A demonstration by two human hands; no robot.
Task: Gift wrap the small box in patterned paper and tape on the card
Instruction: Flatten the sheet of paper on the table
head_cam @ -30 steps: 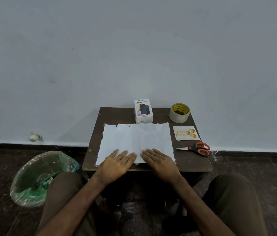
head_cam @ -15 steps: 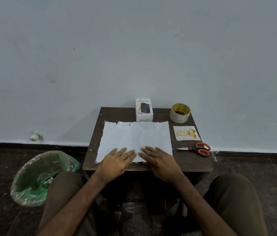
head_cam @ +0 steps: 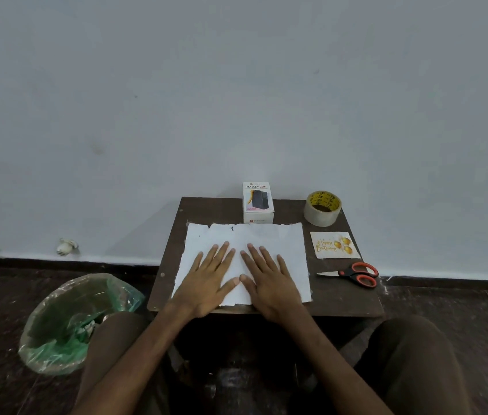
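While we press the left hand (head_cam: 206,283) and right hand (head_cam: 269,283) flat, fingers spread and gripping nothing, the paper (head_cam: 245,259) lies smooth, white side up, on the desk (head_cam: 344,301). At twelve o'clock stands the box (head_cam: 258,202), reading "HALLEY 20K"; at two o'clock the card (head_cam: 333,245) says "Happy Birthday".

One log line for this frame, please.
phase: flattening paper | left hand: flat on paper | right hand: flat on paper | box: upright behind sheet, unwrapped | card, tape, scissors: untouched
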